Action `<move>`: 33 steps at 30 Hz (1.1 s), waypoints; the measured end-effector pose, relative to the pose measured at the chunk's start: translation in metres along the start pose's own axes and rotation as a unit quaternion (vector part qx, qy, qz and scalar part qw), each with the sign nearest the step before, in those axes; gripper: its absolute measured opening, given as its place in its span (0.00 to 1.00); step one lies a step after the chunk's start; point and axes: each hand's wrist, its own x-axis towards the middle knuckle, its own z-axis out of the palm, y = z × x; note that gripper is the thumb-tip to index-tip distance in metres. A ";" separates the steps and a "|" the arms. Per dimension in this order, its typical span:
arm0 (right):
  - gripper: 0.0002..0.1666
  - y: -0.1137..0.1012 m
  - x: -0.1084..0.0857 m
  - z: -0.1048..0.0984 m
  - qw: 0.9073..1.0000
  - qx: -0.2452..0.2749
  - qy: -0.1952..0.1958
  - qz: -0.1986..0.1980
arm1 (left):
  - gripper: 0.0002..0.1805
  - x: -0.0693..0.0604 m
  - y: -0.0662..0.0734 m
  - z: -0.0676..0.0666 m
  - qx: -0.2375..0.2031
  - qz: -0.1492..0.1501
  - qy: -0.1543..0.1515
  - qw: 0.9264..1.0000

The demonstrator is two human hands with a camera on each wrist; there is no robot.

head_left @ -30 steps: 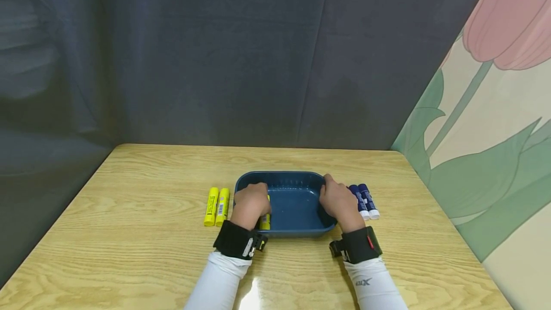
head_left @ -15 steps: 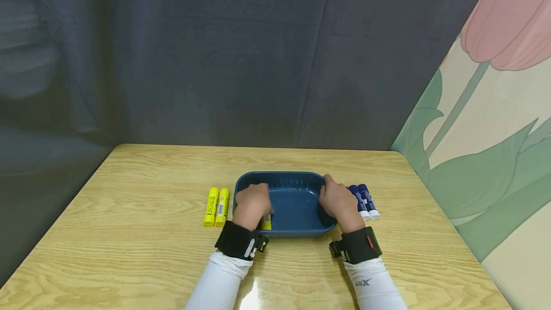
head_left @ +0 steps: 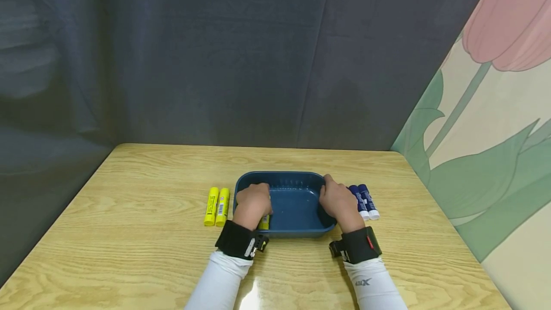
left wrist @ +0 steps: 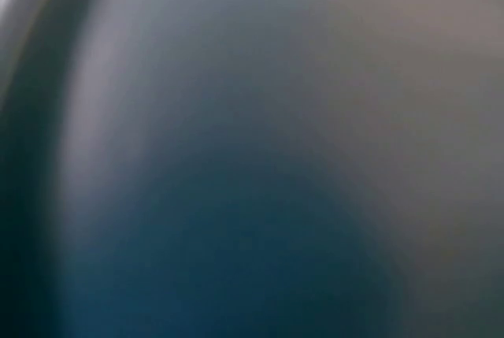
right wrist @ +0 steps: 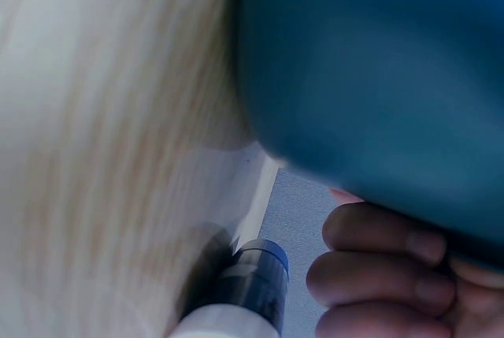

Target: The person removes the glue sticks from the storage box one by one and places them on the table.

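Observation:
In the head view, a dark blue rectangular tray (head_left: 297,231) stands on the table. My left hand (head_left: 253,201) reaches into its left end, fingers bent down around a yellow glue stick (head_left: 264,222), mostly hidden below the hand. My right hand (head_left: 341,204) grips the tray's right rim, thumb side over the edge. From the right wrist, curled fingers (right wrist: 378,267) show against the outer wall of the tray (right wrist: 378,94). The left wrist view is a blur of blue tray surface (left wrist: 236,275); no fingers can be made out there.
Two yellow glue sticks (head_left: 216,206) lie side by side left of the tray. Blue glue sticks with white ends (head_left: 365,202) lie just right of my right hand, partly covered by it. A dark curtain (head_left: 258,61) hangs behind the wooden table (head_left: 150,233).
My left hand has shifted very slightly right over the yellow glue stick in the tray, covering more of it. The right hand and the tray stay in place.

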 end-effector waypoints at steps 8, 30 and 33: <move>0.25 0.001 0.000 0.001 1.000 -0.001 0.002 -0.003 | 0.30 0.000 -0.001 0.000 0.000 0.007 -0.003 1.000; 0.26 0.002 -0.001 -0.002 1.000 -0.001 -0.005 0.003 | 0.28 -0.001 -0.001 0.000 -0.009 0.017 0.000 1.000; 0.26 0.003 -0.001 -0.002 1.000 -0.001 -0.003 0.003 | 0.28 -0.001 -0.001 0.000 -0.009 0.017 0.000 1.000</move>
